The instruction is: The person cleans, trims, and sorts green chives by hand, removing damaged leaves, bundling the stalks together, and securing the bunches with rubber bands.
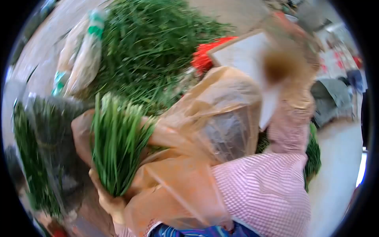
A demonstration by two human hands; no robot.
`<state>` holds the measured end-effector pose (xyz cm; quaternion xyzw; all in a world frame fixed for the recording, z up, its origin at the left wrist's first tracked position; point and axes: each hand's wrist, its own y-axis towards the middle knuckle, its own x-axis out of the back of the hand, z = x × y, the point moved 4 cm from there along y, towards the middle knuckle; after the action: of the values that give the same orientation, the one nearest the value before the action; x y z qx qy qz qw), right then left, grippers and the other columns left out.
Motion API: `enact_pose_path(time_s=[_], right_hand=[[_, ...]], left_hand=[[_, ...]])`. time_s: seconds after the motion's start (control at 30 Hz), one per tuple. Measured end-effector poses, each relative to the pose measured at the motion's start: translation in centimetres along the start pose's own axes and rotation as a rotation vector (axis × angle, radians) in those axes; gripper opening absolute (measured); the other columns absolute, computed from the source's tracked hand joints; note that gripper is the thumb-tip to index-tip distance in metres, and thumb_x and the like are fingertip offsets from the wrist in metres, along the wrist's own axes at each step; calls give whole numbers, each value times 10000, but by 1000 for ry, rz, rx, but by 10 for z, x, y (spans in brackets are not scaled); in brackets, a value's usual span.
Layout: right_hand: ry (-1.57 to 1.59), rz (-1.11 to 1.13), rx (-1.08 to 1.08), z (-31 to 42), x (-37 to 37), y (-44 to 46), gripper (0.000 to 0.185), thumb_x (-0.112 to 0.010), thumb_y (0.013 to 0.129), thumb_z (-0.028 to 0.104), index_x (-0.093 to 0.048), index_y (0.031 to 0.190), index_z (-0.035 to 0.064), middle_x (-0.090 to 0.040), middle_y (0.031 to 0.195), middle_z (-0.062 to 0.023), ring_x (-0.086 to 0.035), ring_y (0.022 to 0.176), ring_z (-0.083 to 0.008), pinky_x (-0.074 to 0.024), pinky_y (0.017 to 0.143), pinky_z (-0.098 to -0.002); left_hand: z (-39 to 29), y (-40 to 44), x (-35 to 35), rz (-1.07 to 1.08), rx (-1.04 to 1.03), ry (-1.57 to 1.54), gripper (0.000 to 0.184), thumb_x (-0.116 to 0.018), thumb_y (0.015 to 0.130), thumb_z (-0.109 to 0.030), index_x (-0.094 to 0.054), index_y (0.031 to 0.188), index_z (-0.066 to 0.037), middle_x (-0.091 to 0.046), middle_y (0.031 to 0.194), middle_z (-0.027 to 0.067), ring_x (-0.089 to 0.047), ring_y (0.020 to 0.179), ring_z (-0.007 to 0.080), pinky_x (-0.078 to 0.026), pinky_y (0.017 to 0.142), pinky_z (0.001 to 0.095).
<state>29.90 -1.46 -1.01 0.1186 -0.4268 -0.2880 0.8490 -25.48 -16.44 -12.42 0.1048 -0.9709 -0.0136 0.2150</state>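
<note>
My left hand (112, 203) is closed around the lower end of a bunch of long green stalks (118, 150), whose pale cut ends point up. The bunch leans over my knees, which are covered by a translucent orange plastic sheet (177, 189). My right arm, in a pink checked sleeve (264, 181), bends upward on the right. At its far end, my right hand (280, 67) is a brownish smear in front of a white board (242, 51); its fingers cannot be made out.
A large heap of loose green stalks (150, 47) lies beyond my knees. Bright red strips (209, 53) are beside it. White-and-green wrapped bundles (85, 55) lie at the upper left, with plastic-bagged greens (43, 150) at the left. Grey-green cloth (331, 100) is at the right.
</note>
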Motion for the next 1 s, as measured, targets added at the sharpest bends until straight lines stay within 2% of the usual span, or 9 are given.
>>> enact_pose_path(time_s=[0.13,0.23,0.37,0.53,0.6,0.63,0.7,0.83,1.0], right_hand=[[-650,273,-21,-91,15,-2,301,-614,901,108,-582,1199,75,-645,1117,-86,-616,1000,-167,-524,847,-346],[-130,376,85,-14,-18,-34,365,-600,917,134,-553,1274,74,-633,1158,-91,-605,1023,-159,-521,858,-360],[595,1114,-238,135,-100,-130,231,-592,925,197,-643,1071,27,-662,923,-76,-611,842,-162,-495,774,-278],[740,1256,513,191,-174,-202,243,-540,967,216,-658,1057,23,-653,1033,-149,-642,941,-231,-514,815,-325],[868,1650,-434,181,-206,-220,343,-488,987,319,-639,1049,17,-662,1001,-166,-655,922,-280,-509,837,-382],[871,1649,-429,180,-223,-223,343,-488,987,319,-639,1049,17,-662,1001,-166,-655,922,-280,-509,837,-382],[1162,1421,-1289,165,-256,-234,449,-407,999,436,-610,1051,39,-666,986,-165,-657,897,-292,-516,815,-412],[1976,1228,-1253,174,-306,-239,473,-335,1008,473,-560,1116,72,-660,1005,-152,-650,865,-310,-524,862,-451],[1886,1162,-1258,158,-320,-258,705,-372,935,626,-449,1341,55,-550,1286,-174,-592,1087,-273,-495,950,-427]], left_hand=[[-40,8,8,66,-46,444,710,-527,767,101,-364,1442,-45,-590,1247,226,-619,1100,315,-491,895,342],[-59,29,15,100,-26,538,699,-502,757,140,-403,1421,-53,-595,1238,227,-606,1126,310,-476,921,338],[-102,89,17,119,-269,762,614,-528,772,62,-497,1359,-115,-620,1137,236,-598,1075,396,-493,860,392],[-154,166,-3,-1,-492,1065,605,-554,780,9,-495,1353,-176,-656,983,215,-636,892,406,-501,724,453],[-176,169,-11,-33,-526,1085,620,-553,775,10,-487,1360,-186,-658,956,212,-636,861,409,-496,703,464],[-182,169,-10,-79,-556,1048,634,-549,770,14,-481,1367,-190,-657,961,213,-635,862,411,-498,709,464],[-181,160,-9,-126,-574,1016,647,-545,765,19,-475,1373,-193,-656,965,213,-634,863,414,-500,715,465],[-132,96,0,-56,-489,895,688,-560,739,33,-419,1405,-63,-601,1202,220,-630,1010,390,-534,804,414],[-58,-5,14,133,-249,864,730,-670,693,-39,-432,1381,12,-648,961,202,-654,733,346,-525,631,372]])
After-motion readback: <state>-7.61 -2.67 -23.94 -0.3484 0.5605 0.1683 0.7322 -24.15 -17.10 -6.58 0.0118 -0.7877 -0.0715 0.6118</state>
